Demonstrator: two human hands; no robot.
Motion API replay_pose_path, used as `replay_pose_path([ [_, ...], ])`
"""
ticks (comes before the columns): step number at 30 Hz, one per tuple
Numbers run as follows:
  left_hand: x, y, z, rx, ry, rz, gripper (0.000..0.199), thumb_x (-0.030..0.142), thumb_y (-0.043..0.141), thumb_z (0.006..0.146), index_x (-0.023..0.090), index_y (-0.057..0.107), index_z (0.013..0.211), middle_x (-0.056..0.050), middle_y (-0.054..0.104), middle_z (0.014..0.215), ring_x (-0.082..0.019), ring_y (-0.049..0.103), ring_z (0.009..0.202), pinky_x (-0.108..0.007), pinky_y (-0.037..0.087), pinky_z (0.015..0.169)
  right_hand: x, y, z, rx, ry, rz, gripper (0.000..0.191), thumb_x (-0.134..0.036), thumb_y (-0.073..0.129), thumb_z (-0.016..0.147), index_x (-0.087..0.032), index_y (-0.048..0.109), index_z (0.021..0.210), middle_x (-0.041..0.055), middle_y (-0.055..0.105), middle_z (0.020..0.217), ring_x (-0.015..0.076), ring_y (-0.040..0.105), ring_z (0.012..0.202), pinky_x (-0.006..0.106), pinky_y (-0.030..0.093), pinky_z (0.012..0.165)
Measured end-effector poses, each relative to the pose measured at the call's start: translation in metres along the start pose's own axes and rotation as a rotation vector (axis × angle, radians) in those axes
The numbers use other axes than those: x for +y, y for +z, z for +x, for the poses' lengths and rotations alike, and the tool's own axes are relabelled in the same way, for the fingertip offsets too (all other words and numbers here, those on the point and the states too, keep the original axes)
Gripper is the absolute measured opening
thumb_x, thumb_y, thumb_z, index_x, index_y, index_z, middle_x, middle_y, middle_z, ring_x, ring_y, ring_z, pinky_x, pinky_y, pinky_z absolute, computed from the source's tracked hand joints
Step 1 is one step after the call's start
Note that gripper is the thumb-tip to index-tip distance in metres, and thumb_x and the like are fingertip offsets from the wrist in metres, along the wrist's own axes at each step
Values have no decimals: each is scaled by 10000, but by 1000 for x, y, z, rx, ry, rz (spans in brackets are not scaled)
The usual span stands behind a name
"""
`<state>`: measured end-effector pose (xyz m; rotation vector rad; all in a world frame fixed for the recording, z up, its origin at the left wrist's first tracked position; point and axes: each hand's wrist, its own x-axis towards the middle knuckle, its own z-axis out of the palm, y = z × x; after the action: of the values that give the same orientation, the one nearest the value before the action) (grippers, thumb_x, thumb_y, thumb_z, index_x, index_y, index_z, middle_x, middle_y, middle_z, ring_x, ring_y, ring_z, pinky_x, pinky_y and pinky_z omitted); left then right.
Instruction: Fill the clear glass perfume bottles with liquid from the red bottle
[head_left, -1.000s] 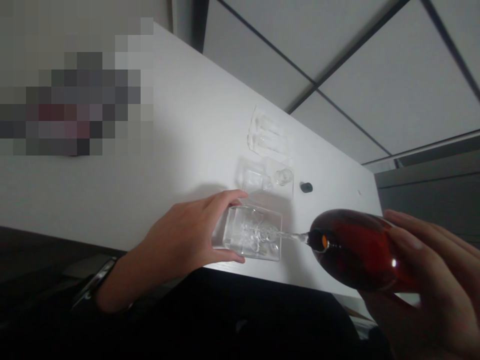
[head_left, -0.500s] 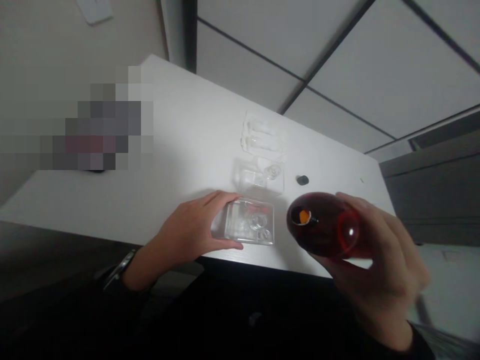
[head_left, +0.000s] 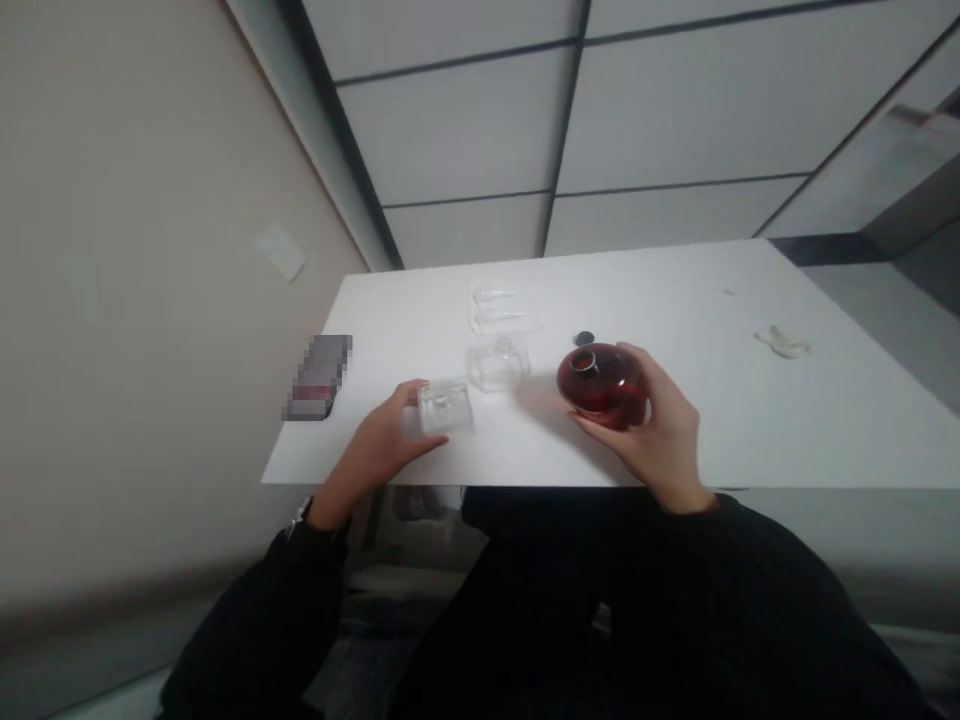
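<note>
My left hand (head_left: 382, 438) is wrapped round the sides of a small clear box (head_left: 445, 408) near the front edge of the table. In my right hand (head_left: 660, 430) is a rounded dark red bottle (head_left: 606, 385), its open neck facing up toward me. Between the hands and a little farther back lies a clear plastic container (head_left: 498, 366). Behind that, a clear tray (head_left: 504, 308) with long moulded hollows lies flat. A small black cap (head_left: 583, 339) sits just beyond the red bottle.
The white table (head_left: 675, 290) stands against a panelled partition (head_left: 480, 130). At its left edge lies a dark, pixelated flat object (head_left: 319, 378). A crumpled pale piece (head_left: 783, 341) is on the right side.
The view has lifted and turned, so more of the table shows. The red bottle in my right hand appears lower and farther from the camera. My left hand still holds the clear box.
</note>
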<state>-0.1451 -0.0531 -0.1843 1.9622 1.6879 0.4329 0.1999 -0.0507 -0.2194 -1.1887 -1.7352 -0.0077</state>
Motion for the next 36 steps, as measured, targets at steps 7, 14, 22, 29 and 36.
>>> replay_pose_path([
  [7, 5, -13, 37, -1, -6, 20, 785, 478, 791, 799, 169, 455, 1438, -199, 651, 1417, -363, 633, 1312, -535, 475, 1141, 3, -9, -9, 51, 47, 15, 763, -493, 858, 804, -233, 563, 1458, 136, 751, 1318, 344, 758, 1147, 497, 647, 952],
  [14, 12, -13, 64, -25, 22, 32, 809, 482, 769, 821, 158, 441, 1486, -198, 628, 1461, -336, 620, 1338, -496, 462, 1167, 10, -17, -11, 85, 119, 43, 731, -488, 842, 812, -225, 581, 1442, 145, 745, 1338, 348, 753, 1164, 512, 636, 966],
  [22, 40, -13, 76, -26, 178, 37, 1062, 454, 844, 759, 142, 283, 1605, -215, 305, 1716, -302, 421, 1534, -446, 298, 1292, 14, -19, -9, 66, 112, 59, 724, -482, 842, 818, -227, 577, 1442, 140, 741, 1352, 341, 749, 1184, 490, 638, 964],
  [29, 64, -6, 92, -51, 283, 48, 641, 435, 831, 804, 196, 617, 1360, -113, 649, 1469, -278, 588, 1372, -453, 383, 1239, 16, -17, -9, 56, 152, 38, 702, -496, 827, 825, -226, 586, 1426, 142, 748, 1334, 348, 754, 1162, 498, 639, 944],
  [36, 60, 0, 80, -33, 269, 16, 646, 443, 846, 785, 225, 614, 1347, -99, 686, 1415, -293, 623, 1324, -482, 412, 1212, 16, -18, -8, 34, 112, 14, 705, -502, 813, 847, -241, 570, 1455, 138, 745, 1339, 347, 748, 1172, 512, 637, 964],
])
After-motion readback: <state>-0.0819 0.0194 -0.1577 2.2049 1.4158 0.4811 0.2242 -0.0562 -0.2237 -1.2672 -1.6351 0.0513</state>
